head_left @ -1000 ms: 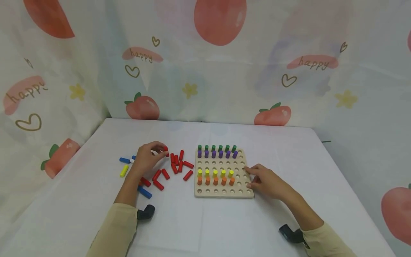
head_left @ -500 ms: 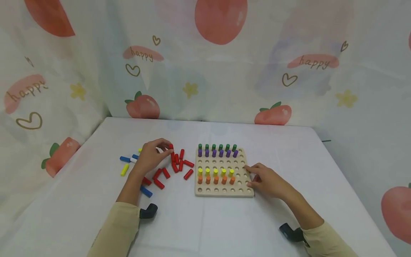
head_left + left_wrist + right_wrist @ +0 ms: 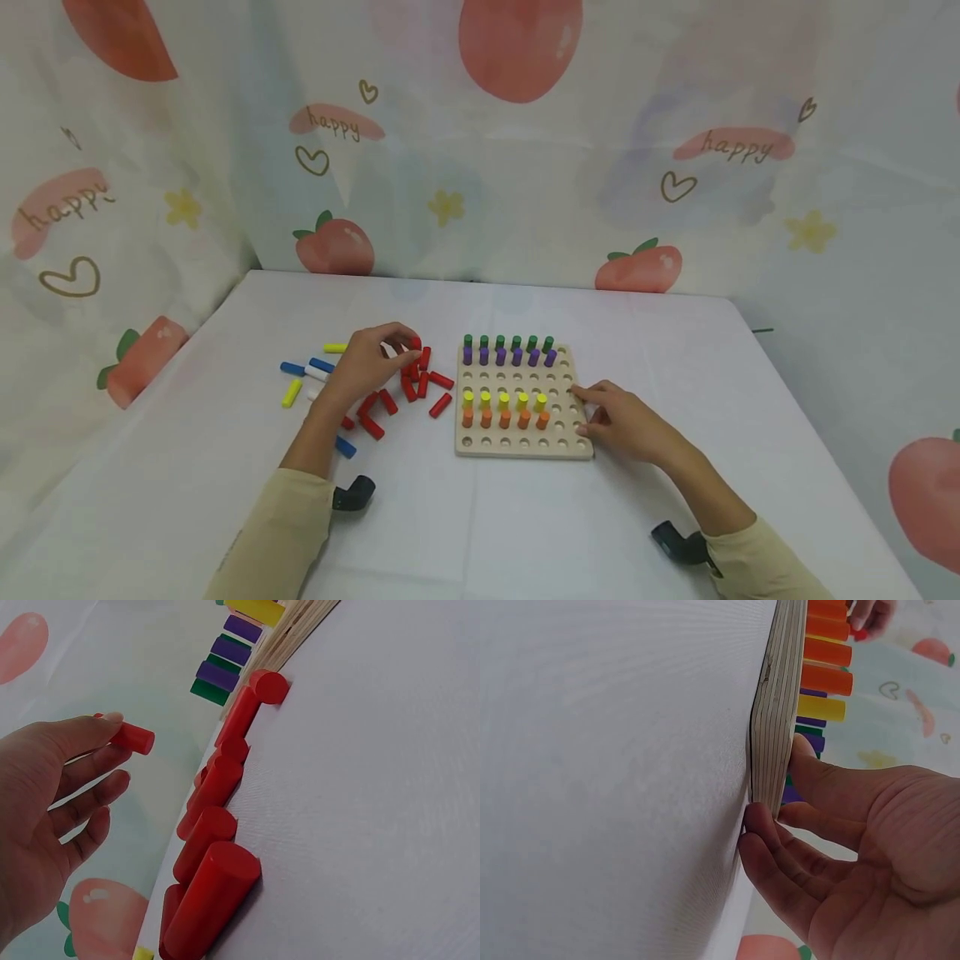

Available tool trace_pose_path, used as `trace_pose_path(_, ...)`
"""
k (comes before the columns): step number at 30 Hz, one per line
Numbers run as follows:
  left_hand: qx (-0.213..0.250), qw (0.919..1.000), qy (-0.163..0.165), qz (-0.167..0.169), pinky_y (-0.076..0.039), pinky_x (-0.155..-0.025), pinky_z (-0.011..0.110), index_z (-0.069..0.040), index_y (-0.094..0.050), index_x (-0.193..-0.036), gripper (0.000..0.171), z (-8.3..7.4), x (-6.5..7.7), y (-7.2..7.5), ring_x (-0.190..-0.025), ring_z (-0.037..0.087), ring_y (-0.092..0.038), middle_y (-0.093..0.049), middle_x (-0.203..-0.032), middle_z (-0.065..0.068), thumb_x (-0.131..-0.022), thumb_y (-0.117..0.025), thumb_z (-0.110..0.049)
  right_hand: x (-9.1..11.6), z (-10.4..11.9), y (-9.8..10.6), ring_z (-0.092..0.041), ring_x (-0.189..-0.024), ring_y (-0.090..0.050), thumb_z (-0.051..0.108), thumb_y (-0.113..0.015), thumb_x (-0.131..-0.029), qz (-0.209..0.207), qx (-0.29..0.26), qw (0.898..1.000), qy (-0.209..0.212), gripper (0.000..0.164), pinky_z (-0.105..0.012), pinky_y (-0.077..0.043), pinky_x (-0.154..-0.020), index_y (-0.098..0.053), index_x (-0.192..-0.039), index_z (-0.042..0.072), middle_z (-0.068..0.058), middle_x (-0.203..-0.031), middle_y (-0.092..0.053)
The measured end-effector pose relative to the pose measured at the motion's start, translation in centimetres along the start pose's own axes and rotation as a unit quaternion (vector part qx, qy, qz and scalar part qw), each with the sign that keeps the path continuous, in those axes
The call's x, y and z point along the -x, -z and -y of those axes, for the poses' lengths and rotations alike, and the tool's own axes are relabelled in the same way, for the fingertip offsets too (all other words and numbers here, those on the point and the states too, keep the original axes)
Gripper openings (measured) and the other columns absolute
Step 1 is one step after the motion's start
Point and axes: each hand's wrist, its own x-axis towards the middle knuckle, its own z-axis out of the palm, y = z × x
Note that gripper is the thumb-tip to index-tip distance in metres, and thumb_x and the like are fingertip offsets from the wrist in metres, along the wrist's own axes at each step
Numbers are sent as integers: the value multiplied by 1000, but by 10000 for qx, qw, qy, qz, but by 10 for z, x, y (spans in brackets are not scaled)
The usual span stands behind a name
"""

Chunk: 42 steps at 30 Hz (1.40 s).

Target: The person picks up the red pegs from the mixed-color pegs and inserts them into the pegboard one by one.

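Observation:
My left hand (image 3: 363, 367) pinches a red peg (image 3: 136, 739) between thumb and forefinger, its other fingers apart. It hovers over the loose red pegs (image 3: 440, 406) left of a wooden pegboard (image 3: 517, 455). At the board's right edge, my right hand (image 3: 626, 421) grips it, thumb over the top and fingers along the side in the right wrist view. Rows of green pegs (image 3: 516, 341), purple pegs (image 3: 517, 358), yellow pegs (image 3: 504, 402) and orange pegs (image 3: 505, 419) stand in the board. Its remaining visible holes are bare.
Left of the left hand lie blue pegs (image 3: 292, 367), a loose yellow peg (image 3: 292, 393) and a white peg (image 3: 316, 374). Another blue peg (image 3: 345, 447) lies near the left forearm, which hides part of the pile. A patterned cloth (image 3: 517, 208) backs the white table (image 3: 525, 533).
My left hand has moved right with the red peg, uncovering yellow, blue and white pegs behind it. The right hand and the board have stayed in place.

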Motion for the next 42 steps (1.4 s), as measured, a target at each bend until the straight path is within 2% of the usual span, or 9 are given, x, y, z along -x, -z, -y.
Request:
trace_pose_path(9, 139, 9992, -344, 140, -55, -82, 36, -17, -72, -115, 22, -6, 0, -8, -92, 17, -62, -70, -98, -6, -94, -80, -19, 1, -2, 1, -15, -83, -53, 15, -80, -92, -26, 10, 10000, 39, 62, -28, -49, -67, -55, -146, -3, -11, -117, -59)
trace_pose_path(16, 14, 9989, -297, 353, -56, -79, 33, -18, -71, -118, 25, -13, 4, -14, -94, 20, -63, -69, -102, -5, -95, -79, -20, 0, -1, 1, -15, -82, -53, 15, -80, -92, -19, -12, 10000, 72, 61, -27, -48, -67, -55, -145, -3, -9, -115, -58)
trace_pose_path(28, -80, 9987, -283, 409, -57, -73, 28, -17, -72, -122, 27, -15, 3, -30, -90, 19, -62, -71, -102, -4, -96, -77, -21, 0, -1, 1, -15, -82, -53, 15, -79, -93, -17, 0, 10000, 85, 60, -28, -48, -66, -55, -145, -4, -11, -115, -59)
trace_pose_path(37, -201, 9978, -407, 493, -56, -70, 30, -17, -74, -119, 23, -19, -1, -32, -86, 18, -61, -72, -98, -5, -96, -78, -20, 1, 0, 1, -15, -83, -53, 14, -80, -93, -52, 49, 10000, 65, 61, -28, -49, -67, -55, -145, -4, -13, -117, -59)
trace_pose_path(42, -131, 9982, -362, 456, -55, -70, 28, -17, -74, -118, 23, -19, 1, -33, -86, 18, -61, -72, -98, -5, -95, -78, -19, 0, 0, 1, -15, -83, -53, 14, -80, -93, -53, 55, 9999, 99, 60, -28, -49, -67, -55, -145, -4, -13, -116, -59)
